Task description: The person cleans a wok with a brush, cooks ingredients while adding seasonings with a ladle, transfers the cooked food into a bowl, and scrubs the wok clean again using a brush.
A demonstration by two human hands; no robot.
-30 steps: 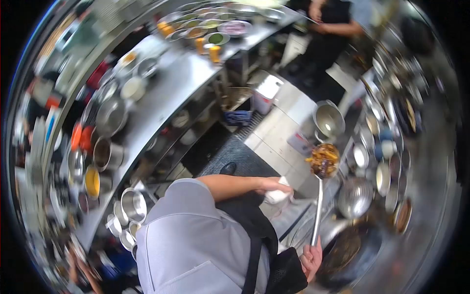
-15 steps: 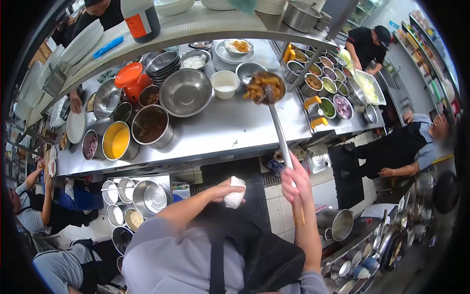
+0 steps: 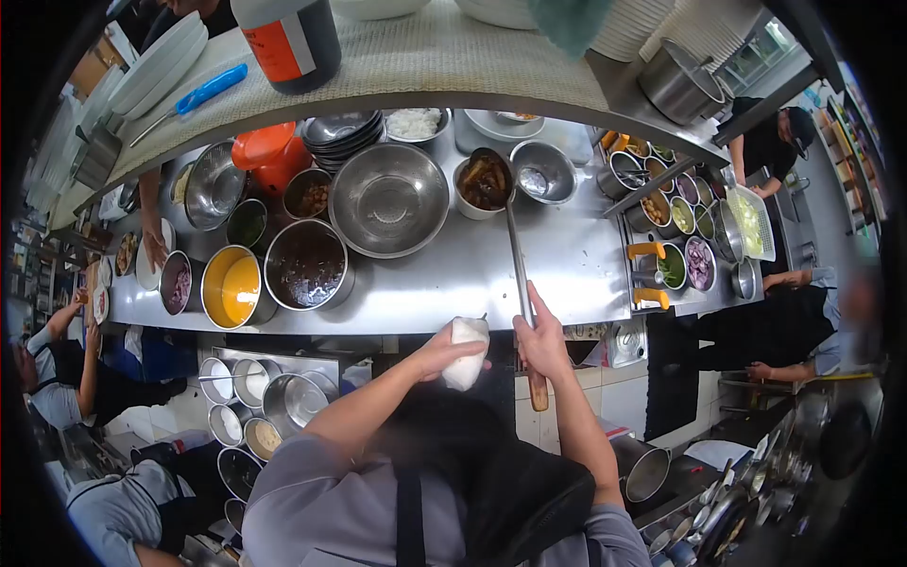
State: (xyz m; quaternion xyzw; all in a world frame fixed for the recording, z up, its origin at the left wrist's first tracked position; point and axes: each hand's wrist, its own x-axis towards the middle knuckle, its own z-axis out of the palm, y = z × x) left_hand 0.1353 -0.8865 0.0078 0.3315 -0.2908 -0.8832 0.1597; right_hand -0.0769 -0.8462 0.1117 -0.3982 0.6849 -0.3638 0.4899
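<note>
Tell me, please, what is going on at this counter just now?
A person's right grip holds a long-handled metal ladle, which carries chunky brown food at the mouth of a round white tub on the shiny steel counter. Whether ladle and tub touch is unclear. The left grip holds a bunched white cloth. A round, shiny steel bowl stands just right of the tub.
</note>
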